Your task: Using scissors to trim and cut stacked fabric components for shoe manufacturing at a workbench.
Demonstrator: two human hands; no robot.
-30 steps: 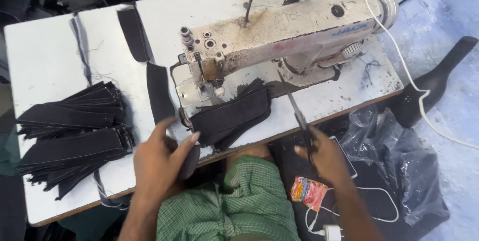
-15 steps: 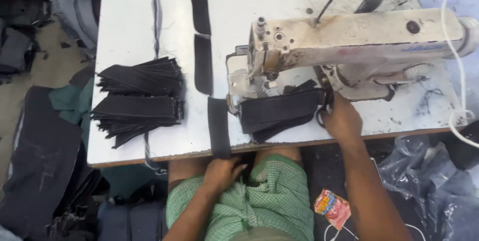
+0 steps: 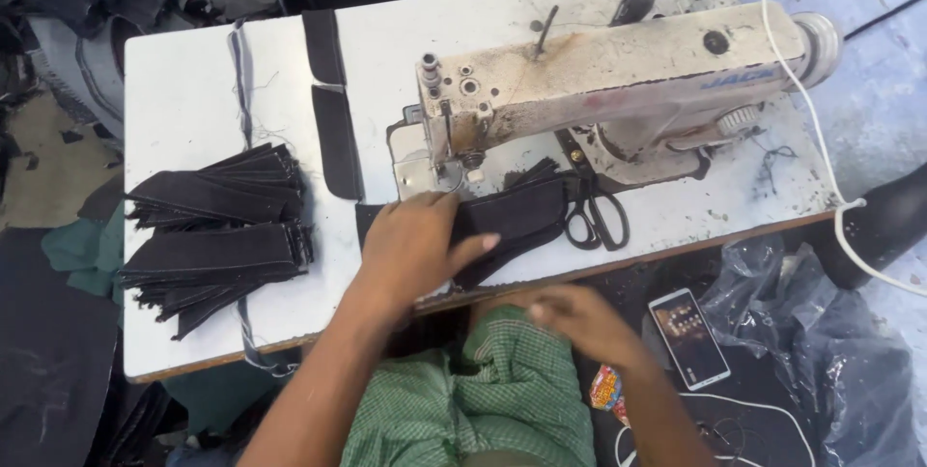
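Left hand (image 3: 415, 250) lies flat, grip released, on the dark folded fabric piece (image 3: 517, 221) before the worn cream sewing machine (image 3: 618, 81); right hand (image 3: 579, 322), blurred, grip unclear, below.

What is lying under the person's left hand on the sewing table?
The left hand presses on dark fabric pieces beside the sewing machine needle. The cloth directly beneath the palm is covered.

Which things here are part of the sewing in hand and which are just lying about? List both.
In use: left hand pressing the black fabric piece by the sewing machine; right hand at the lap.

Lying about: scissors, stacked black strips, phone, plastic bag.
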